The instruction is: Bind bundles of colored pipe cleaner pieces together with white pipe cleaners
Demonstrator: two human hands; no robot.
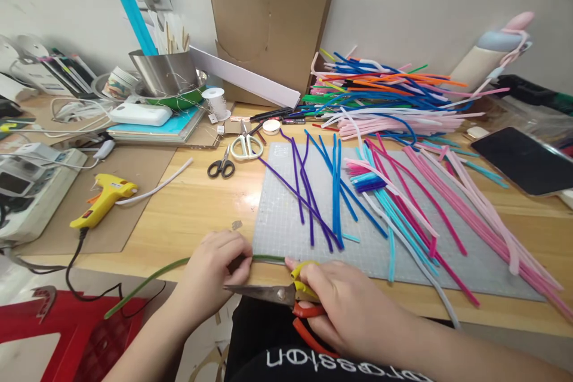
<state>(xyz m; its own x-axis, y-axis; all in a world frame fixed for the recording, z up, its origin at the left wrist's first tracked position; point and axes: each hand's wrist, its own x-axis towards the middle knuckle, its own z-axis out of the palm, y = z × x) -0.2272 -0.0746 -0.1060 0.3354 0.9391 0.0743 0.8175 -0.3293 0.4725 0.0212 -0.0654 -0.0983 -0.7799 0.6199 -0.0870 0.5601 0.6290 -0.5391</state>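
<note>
My left hand [220,262] is closed around a green pipe cleaner [154,273] at the table's front edge. One end of it hangs down to the left, and the other runs toward my right hand [340,295]. That hand grips scissors [264,292] with yellow and red handles, their blades pointing left below the pipe cleaner. Its thumb or a fingertip seems to touch the green end. On the grey cutting mat [286,179] lie purple pipe cleaners [304,191], blue ones [336,191] and pink ones [474,215]. A small bundle of cut blue and pink pieces [369,182] sits among them.
A yellow glue gun [105,197] rests on cardboard at left, its cable hanging over the edge. Black scissors [221,166] and white-handled scissors [246,146] lie beyond my left hand. Piled pipe cleaners [389,92] fill the back. A phone [528,158] is at right; a red stool [67,322] stands below left.
</note>
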